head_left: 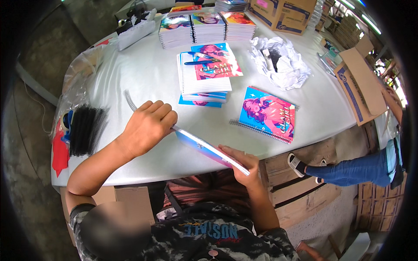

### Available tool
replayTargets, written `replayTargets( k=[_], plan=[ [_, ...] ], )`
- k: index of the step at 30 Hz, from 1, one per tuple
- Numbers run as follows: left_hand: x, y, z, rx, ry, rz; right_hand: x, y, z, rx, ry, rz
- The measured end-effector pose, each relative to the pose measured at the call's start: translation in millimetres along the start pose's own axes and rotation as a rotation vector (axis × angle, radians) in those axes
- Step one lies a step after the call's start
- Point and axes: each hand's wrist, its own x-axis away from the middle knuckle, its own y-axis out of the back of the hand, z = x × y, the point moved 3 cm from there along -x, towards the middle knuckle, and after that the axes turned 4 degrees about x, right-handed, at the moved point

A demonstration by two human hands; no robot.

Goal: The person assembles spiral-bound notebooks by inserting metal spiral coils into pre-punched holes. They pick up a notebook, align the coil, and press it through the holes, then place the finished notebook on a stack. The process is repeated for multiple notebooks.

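Note:
My left hand (148, 126) is closed around a silver spiral wire (129, 101) at one end of a notebook (209, 150) held edge-on over the table's near edge. My right hand (244, 167) supports the notebook's lower end from underneath. On the white table (152, 74) lies a finished spiral-bound notebook (267, 114) with a colourful cover, to the right of my hands. A stack of unbound notebooks (204, 74) with a blue pen on top sits further back.
A bundle of black spiral wires (86, 129) lies at the table's left edge. Three notebook stacks (207, 27) stand at the back, crumpled white plastic (281, 61) to the right, cardboard boxes (359, 85) beyond. Another person's leg (348, 169) is at right.

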Motion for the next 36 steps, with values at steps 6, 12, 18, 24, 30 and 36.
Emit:
replayTargets(
  k=[6, 12, 18, 24, 30, 36],
  plan=[
    [8, -5, 0, -0.062, -0.093, -0.14, 2, 0, 4, -0.002, 0.037, 0.019],
    [8, -7, -4, -0.08, -0.098, -0.206, 4, -2, 3, 0.029, 0.07, -0.003],
    [27, -54, 15, -0.13, 0.102, -0.733, 2, -6, 9, 0.097, 0.119, -0.035],
    [43, -62, 3, -0.367, -0.173, -0.897, 2, -12, 12, 0.087, 0.214, -0.066],
    [78, -162, -11, -0.078, -0.154, -0.359, -2, -11, 7, 0.053, 0.281, 0.018],
    [58, -109, 26, 0.193, 0.124, -1.008, -7, -28, 12, 0.02, 0.354, 0.082]
  ],
)
